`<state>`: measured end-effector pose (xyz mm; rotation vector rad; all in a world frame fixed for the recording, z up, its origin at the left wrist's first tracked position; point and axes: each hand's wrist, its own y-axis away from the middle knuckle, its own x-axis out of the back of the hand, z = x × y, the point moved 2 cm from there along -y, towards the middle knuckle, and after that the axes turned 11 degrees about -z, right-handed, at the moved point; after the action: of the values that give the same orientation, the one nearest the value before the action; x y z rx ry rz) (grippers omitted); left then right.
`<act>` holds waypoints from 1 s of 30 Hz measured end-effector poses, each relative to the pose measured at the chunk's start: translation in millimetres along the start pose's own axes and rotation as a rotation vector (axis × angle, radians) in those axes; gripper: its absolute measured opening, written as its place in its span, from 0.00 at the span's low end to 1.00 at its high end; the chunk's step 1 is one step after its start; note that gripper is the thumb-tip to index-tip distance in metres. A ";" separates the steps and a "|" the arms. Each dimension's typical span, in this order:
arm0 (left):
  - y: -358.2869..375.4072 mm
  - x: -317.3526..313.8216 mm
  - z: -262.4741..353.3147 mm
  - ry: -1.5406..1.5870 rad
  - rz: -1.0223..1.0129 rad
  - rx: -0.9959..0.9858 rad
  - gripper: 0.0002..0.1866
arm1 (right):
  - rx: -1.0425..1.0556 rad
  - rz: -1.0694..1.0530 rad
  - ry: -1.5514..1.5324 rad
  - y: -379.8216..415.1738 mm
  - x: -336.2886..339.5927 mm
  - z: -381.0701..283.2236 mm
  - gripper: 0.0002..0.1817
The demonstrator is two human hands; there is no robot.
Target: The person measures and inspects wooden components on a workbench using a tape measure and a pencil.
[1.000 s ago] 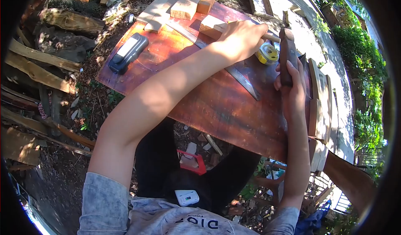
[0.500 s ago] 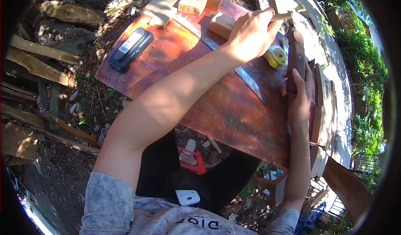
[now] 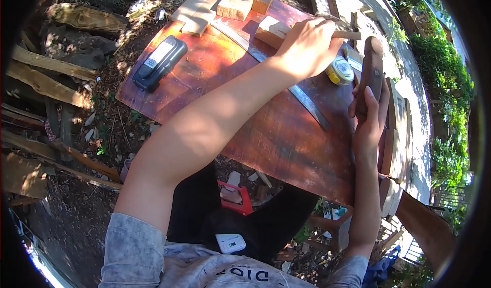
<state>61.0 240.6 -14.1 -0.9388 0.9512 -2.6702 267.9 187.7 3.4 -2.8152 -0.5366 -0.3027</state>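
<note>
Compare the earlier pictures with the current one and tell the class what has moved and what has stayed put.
The right hand has tilted the dark wooden mallet rightward, away from the thin wooden stick pinned by the left hand. Both grips are unchanged. The metal ruler, yellow tape measure, black case and wood blocks stay where they were on the red board.
</note>
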 end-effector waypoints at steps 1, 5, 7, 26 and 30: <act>0.4 -1.0 -0.5 -0.024 -0.009 -0.015 0.14 | 0.065 0.043 0.020 0.2 0.1 -3.5 0.31; 2.2 -0.3 3.4 -0.104 -0.068 0.048 0.13 | 0.214 0.118 0.035 -0.4 -9.6 -12.6 0.32; 0.8 1.2 4.5 -0.127 -0.075 0.104 0.14 | 0.141 0.080 0.005 1.5 -10.2 -10.0 0.33; -4.3 1.1 1.9 -0.248 -0.126 0.175 0.13 | -0.040 0.057 -0.181 -4.1 9.4 -7.4 0.20; -2.3 -2.4 -0.2 -0.269 -0.112 0.130 0.12 | -0.089 -0.091 -0.079 1.0 -12.3 -12.4 0.21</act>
<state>62.9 243.3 -14.0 -1.3130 0.6784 -2.5665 255.2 179.1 11.8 -2.9032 -0.6866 -0.2395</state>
